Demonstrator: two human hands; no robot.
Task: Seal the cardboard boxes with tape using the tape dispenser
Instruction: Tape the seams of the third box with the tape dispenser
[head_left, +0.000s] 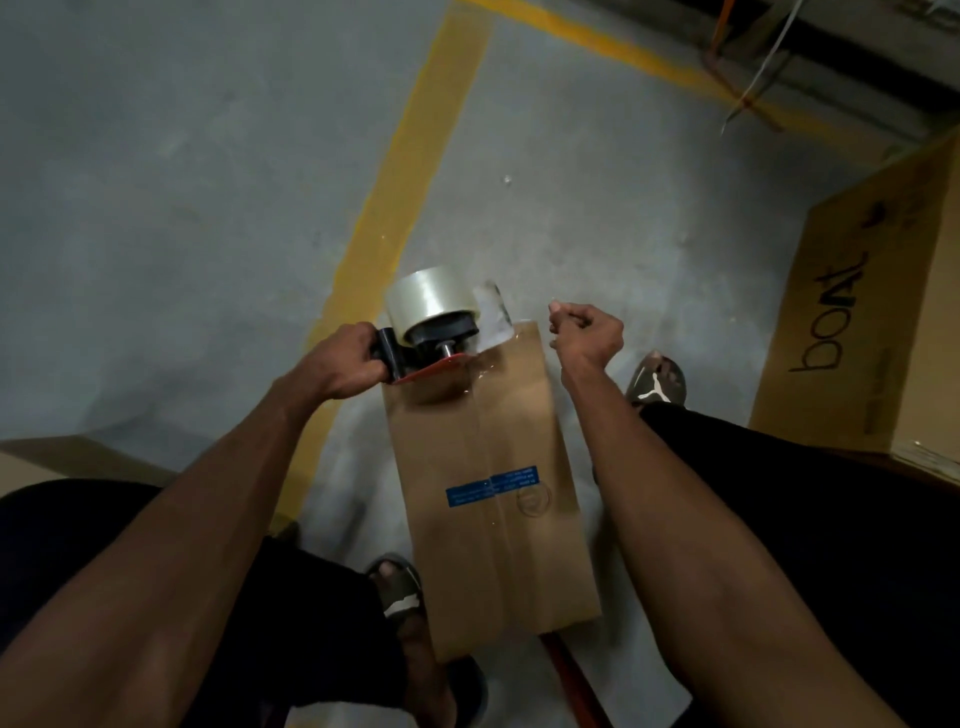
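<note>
Left hand (347, 364) grips the tape dispenser (431, 332) at the box's (488, 467) far end; right hand's (587, 335) fingers are curled together, apparently empty. Unheld, the box may slide, wrinkling the tape.

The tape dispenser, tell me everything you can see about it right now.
The tape dispenser has a black handle and hub, a flat red side plate and a fat roll of clear tape on top. The left hand grips its handle. It sits tilted at the far end of the brown cardboard box, its red plate on the box top. A clear strip of tape runs off to its right.
</note>
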